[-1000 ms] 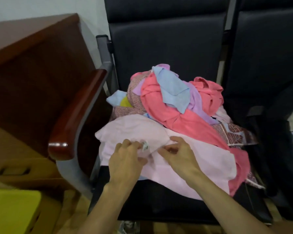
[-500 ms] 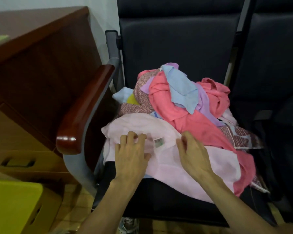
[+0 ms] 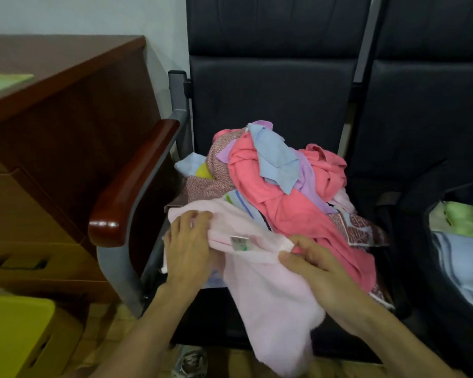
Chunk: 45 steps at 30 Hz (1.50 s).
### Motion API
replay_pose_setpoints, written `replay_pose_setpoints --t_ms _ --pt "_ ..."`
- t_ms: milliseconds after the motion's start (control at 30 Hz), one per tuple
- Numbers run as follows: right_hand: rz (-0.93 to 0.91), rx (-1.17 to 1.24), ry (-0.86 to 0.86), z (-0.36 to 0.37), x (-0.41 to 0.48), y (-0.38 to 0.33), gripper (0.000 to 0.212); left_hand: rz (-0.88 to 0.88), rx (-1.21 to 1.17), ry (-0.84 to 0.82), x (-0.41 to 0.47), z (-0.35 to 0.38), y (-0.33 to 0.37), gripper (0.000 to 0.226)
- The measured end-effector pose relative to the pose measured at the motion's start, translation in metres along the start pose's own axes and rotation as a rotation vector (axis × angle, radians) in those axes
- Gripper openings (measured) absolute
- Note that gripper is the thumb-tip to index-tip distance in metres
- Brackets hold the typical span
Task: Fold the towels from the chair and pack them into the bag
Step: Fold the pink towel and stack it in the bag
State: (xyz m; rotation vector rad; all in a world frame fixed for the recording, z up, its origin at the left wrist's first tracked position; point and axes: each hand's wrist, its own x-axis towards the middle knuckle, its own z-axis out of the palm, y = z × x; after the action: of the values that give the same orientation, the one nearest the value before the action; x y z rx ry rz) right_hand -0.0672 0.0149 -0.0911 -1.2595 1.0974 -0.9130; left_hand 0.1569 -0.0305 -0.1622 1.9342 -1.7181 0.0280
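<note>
Pink towel point(image 3: 271, 309) — grip of 2 hands point(image 3: 320, 268)

Tabletop point(image 3: 47, 55): dark reddish-brown wood, far left, running back to the wall.
Green pad point(image 3: 3, 81): pale, flat on the tabletop at the left edge.
Drawer unit point(image 3: 25, 236): lighter brown, below the tabletop, with slot handles.
Yellow box point(image 3: 14, 331): lower-left corner, slot handle in its side.
Wall point(image 3: 79, 15): pale, plain.
Floor point(image 3: 107, 334): tan.
</note>
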Motion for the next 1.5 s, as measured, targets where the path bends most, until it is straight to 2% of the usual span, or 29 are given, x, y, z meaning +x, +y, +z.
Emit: replay_pose_setpoints --t_ms 33,100,200,367,433,500,567,600,633,667,733,833,867,933,1133,1167,1233,1333,1367,1433,1500 --pt "0.049 0.047 -0.015 -0.006 -0.008 -0.007 0.014 -0.001 -0.062 -0.002 0.001 -0.004 0.001 0.049" --pt "0.154 0.159 -0.066 -0.020 -0.026 -0.019 0.016 0.132 -0.191 -0.027 0.002 -0.013 0.007 0.047" --pt "0.266 0.184 -0.082 -0.042 -0.046 -0.027 0.021 0.289 -0.399 -0.303 -0.007 -0.024 0.023 0.034" --pt "0.387 0.024 0.059 -0.082 -0.062 -0.016 0.017 0.209 -0.546 -0.593 -0.021 -0.034 0.047 0.016" --pt "0.407 0.000 0.028 -0.100 -0.069 -0.011 0.043 0.156 -0.596 -0.846 -0.025 -0.043 0.057 0.020" --pt "0.421 -0.014 -0.089 -0.114 -0.082 -0.010 0.059 0.173 -0.502 -1.181 -0.034 -0.057 0.067 0.024" --pt "0.423 -0.024 -0.225 -0.115 -0.094 -0.011 0.039 0.240 -0.407 -1.432 -0.046 -0.068 0.074 0.022" --pt "0.419 -0.034 -0.240 -0.114 -0.098 -0.010 0.029 0.287 -0.386 -1.484 -0.051 -0.072 0.077 0.024" --pt "0.398 -0.052 -0.260 -0.113 -0.102 -0.006 0.025 0.321 -0.386 -1.502 -0.056 -0.073 0.079 0.027" --pt "0.359 -0.074 -0.279 -0.113 -0.102 -0.003 0.030 0.333 -0.421 -1.506 -0.059 -0.075 0.081 0.031" --pt "0.291 0.031 -0.253 -0.112 -0.100 0.002 0.042 0.244 -0.559 -1.506 -0.062 -0.074 0.082 0.028" --pt "0.218 0.257 -0.158 -0.108 -0.098 -0.004 0.020 0.145 -0.695 -1.434 -0.064 -0.072 0.083 0.027" --pt "0.209 0.273 -0.117 -0.106 -0.097 -0.007 0.024 0.133 -0.732 -1.423 -0.065 -0.070 0.084 0.024" --pt "0.186 0.235 -0.020 -0.101 -0.097 -0.005 0.043 0.113 -0.755 -1.409 -0.071 -0.066 0.086 0.019" --pt "0.199 0.154 0.281 -0.086 -0.092 -0.002 0.027 -0.063 -0.915 -1.144 -0.077 -0.059 0.100 0.033" --pt "0.177 0.073 0.277 -0.085 -0.092 -0.002 0.024 -0.064 -0.944 -1.097 -0.077 -0.058 0.102 0.030" --pt "0.119 -0.121 0.164 -0.088 -0.095 -0.001 0.040 -0.020 -0.983 -0.989 -0.075 -0.055 0.104 0.013" --pt "0.116 -0.394 -0.022 -0.095 -0.099 0.000 0.054 -0.009 -1.049 -0.881 -0.073 -0.052 0.106 0.030" --pt "0.105 -0.470 -0.058 -0.096 -0.100 0.000 0.049 -0.013 -1.074 -0.863 -0.073 -0.052 0.107 0.035" --pt "0.035 -0.537 -0.054 -0.095 -0.101 0.002 0.022 0.022 -1.054 -0.843 -0.071 -0.049 0.108 0.032" --pt "-0.021 -0.467 0.015 -0.093 -0.103 0.004 0.036 0.064 -0.956 -0.824 -0.072 -0.044 0.106 0.016"
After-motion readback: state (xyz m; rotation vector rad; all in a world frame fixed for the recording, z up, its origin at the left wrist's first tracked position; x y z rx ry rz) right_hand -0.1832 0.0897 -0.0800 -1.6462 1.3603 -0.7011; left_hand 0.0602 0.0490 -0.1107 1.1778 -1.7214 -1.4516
